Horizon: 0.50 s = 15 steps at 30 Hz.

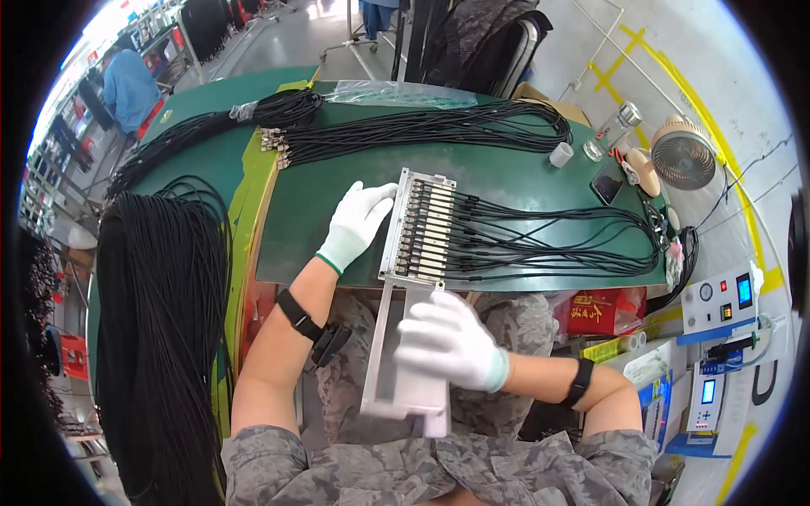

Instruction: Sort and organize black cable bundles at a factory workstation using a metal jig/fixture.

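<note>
My left hand (359, 221), in a white glove with a green cuff, is at the left edge of a metal fixture (391, 244). Its fingers are apart, and a fingertip meets the fixture's upper edge. A row of cable connectors (434, 223) lies side by side in the fixture, and their black cables (557, 221) loop off to the right. My right hand (447, 341), also gloved, is smeared by motion over a pale grey metal plate (422, 392) below the fixture, beyond the table's near edge. Whether its fingers grip the plate is not clear.
Black cable bundles lie across the back (422, 131) and hang at the left (160, 337) of the green table (337, 181). At the right are a glass bottle (614, 131), a white cup (560, 154), a phone (607, 183), a small fan (683, 153) and boxes with displays (721, 299).
</note>
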Each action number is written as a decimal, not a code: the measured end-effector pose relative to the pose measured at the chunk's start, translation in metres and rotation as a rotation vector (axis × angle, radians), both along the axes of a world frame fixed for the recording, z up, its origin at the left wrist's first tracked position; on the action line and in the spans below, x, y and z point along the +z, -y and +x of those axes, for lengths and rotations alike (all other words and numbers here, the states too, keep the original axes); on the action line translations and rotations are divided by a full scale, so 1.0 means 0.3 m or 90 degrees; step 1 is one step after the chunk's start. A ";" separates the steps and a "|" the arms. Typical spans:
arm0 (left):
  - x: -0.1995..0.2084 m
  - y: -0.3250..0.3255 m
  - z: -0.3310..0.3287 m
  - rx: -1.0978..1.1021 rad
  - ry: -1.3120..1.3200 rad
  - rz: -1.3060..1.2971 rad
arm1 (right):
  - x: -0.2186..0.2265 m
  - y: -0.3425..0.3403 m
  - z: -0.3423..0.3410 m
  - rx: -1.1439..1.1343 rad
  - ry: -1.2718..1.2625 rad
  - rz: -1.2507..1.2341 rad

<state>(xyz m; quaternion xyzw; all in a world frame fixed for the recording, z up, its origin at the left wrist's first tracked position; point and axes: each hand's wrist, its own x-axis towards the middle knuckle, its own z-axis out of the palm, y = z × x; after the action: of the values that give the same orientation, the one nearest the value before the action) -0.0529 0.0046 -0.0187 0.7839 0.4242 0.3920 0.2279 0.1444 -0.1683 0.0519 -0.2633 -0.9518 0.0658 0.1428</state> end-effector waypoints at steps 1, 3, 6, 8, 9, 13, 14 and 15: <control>0.005 0.019 -0.015 0.013 0.003 0.017 | 0.082 -0.049 -0.004 -0.041 0.179 -0.090; 0.013 0.040 -0.019 0.024 0.024 0.060 | 0.165 -0.097 0.004 -0.342 -0.317 -0.245; -0.023 0.029 -0.007 0.036 0.035 0.086 | 0.064 -0.382 0.053 -0.429 -0.591 -0.262; -0.035 0.018 0.001 0.038 0.043 0.100 | -0.038 -0.497 0.141 -0.479 -0.473 -0.257; -0.035 0.022 0.000 0.039 0.052 0.100 | -0.063 -0.523 0.147 -0.485 -0.326 -0.181; -0.027 0.034 -0.014 0.055 0.064 0.080 | -0.131 -0.562 0.081 -0.451 -0.020 -0.016; -0.016 0.034 -0.012 0.061 0.061 0.072 | -0.144 -0.565 0.041 -0.429 -0.011 0.008; -0.016 0.032 -0.012 0.065 0.057 0.064 | -0.158 -0.569 0.007 -0.407 -0.001 0.031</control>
<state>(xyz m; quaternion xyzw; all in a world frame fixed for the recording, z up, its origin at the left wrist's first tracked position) -0.0564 -0.0049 -0.0233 0.7533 0.4326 0.4588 0.1868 0.1465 0.0023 0.0045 -0.5455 -0.8220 -0.0050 0.1634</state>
